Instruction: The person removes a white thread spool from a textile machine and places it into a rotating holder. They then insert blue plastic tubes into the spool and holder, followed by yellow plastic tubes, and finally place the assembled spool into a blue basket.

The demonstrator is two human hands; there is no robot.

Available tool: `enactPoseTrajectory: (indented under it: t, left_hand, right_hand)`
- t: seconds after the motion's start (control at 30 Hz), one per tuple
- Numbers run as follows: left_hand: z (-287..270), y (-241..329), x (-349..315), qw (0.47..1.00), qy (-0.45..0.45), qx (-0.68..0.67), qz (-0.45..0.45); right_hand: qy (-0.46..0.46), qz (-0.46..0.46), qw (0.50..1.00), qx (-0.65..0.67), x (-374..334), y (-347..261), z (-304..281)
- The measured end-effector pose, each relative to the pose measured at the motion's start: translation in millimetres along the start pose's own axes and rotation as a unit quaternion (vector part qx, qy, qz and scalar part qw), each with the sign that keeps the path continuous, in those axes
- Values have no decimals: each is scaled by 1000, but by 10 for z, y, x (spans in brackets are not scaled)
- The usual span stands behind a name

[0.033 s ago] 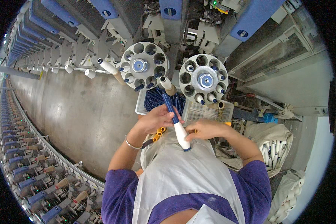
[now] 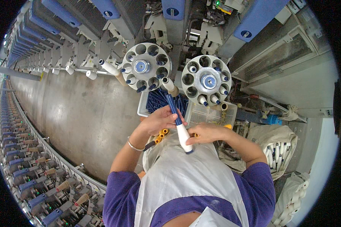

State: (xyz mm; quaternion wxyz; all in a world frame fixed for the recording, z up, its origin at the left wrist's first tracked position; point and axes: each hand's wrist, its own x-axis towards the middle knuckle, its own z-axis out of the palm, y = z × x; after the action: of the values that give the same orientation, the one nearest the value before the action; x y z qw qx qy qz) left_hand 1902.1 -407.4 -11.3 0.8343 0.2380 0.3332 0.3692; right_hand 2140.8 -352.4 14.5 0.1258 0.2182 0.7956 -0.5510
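Observation:
A yarn bobbin, a dark blue tube with white yarn [image 2: 183,135] round its lower part, slants across the front of my white apron. My left hand [image 2: 162,120] is closed round the bare blue upper part of the tube. My right hand [image 2: 208,132] touches the white yarn near the lower end with thumb and fingertips, its fingers curled. A yellow piece [image 2: 227,126] shows behind that hand, and a bit of yellow is also visible at its fingers; most of it is hidden. Several yellow-ended tubes [image 2: 162,134] lie beside my left wrist.
Two round magazines [image 2: 141,85] [image 2: 209,99] with bobbins in their pockets stand ahead. Below them are a bin of blue tubes [image 2: 141,108] and a perforated tray [image 2: 207,114]. A cloth sack [image 2: 255,132] of bobbins sits right. Machine rows line the far side and left.
My right hand and the yellow piece have shifted slightly left. The left hand and the bobbin are almost unmoved.

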Motion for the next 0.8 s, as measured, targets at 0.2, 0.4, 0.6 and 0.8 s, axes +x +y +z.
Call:
enactPoseTrajectory:
  t: [0.2, 0.4, 0.6, 0.8]
  left_hand:
    - [-101, -52, -25, 997, 41, 54, -32]
    - [-47, -88, -13, 991, 87, 99, -11]
    - [39, -22, -19, 985, 107, 138, 5]
    - [146, -147, -2, 962, 200, 182, 36]
  right_hand:
    - [-68, -27, 996, 57, 58, 45, 139]
    - [62, -88, 985, 134, -88, -50, 42]
    - [63, 65, 996, -10, -146, -165, -17]
    - [3, 45, 997, -56, -49, -152, 327]
